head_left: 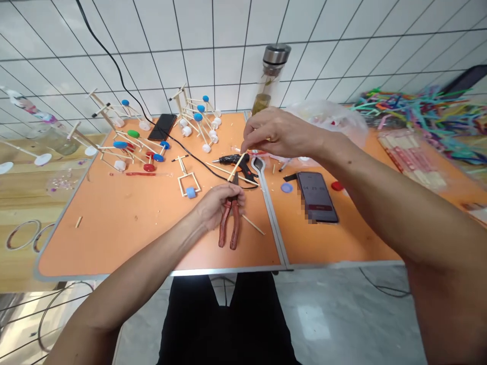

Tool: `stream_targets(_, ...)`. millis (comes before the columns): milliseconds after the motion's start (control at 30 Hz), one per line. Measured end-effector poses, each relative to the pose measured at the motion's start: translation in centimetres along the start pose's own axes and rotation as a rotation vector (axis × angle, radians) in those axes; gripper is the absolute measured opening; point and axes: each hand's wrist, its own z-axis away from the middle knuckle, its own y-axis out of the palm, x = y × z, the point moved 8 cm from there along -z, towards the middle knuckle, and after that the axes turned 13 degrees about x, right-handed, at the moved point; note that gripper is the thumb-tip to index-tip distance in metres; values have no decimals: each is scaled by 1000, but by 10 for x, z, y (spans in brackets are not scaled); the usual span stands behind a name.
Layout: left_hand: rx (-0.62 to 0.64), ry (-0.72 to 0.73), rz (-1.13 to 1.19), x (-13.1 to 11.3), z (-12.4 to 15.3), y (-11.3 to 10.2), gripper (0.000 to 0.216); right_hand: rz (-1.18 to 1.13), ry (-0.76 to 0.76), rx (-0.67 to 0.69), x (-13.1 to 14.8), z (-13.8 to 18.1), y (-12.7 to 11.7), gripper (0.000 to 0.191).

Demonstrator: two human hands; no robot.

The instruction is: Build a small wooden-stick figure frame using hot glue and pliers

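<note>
My left hand [218,204] is wrapped round the pliers [235,225] near their joint, with the red handles pointing towards me and the dark jaws away. Above the jaws, my right hand [268,133] pinches a thin wooden stick [236,167], its lower end close to the jaw tips. I cannot tell whether the jaws touch it. Another wooden stick [253,224] lies beside the handles. A black glue gun [243,166] rests just beyond the pliers. To the left lies a small square stick frame [189,185] with a blue cap.
Several stick models with coloured caps [133,134] stand at the back left beside a dark phone [162,126]. A black cable [182,147] crosses the table. On the right are a lit phone [317,196], a glass bottle [272,76], packed sticks [413,157] and colourful strips [411,109].
</note>
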Motion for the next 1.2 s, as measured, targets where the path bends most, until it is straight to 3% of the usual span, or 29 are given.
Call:
stream_targets(167,-6,40,62,-9,7,6,8,90,28,101,56,16,14,43)
stream_targets(300,-12,56,46,-11,9,7,7,169,62,126,77,15,22,35)
stream_targets(600,-7,85,24,-11,8,4,5,279,150,100,93,6,24,31)
stream_targets(1033,-33,88,3,-13,6,-2,6,341,206,182,107,-5,21,33)
stream_targets(1200,12,121,-16,-15,4,0,5,370,194,119,107,-3,16,32)
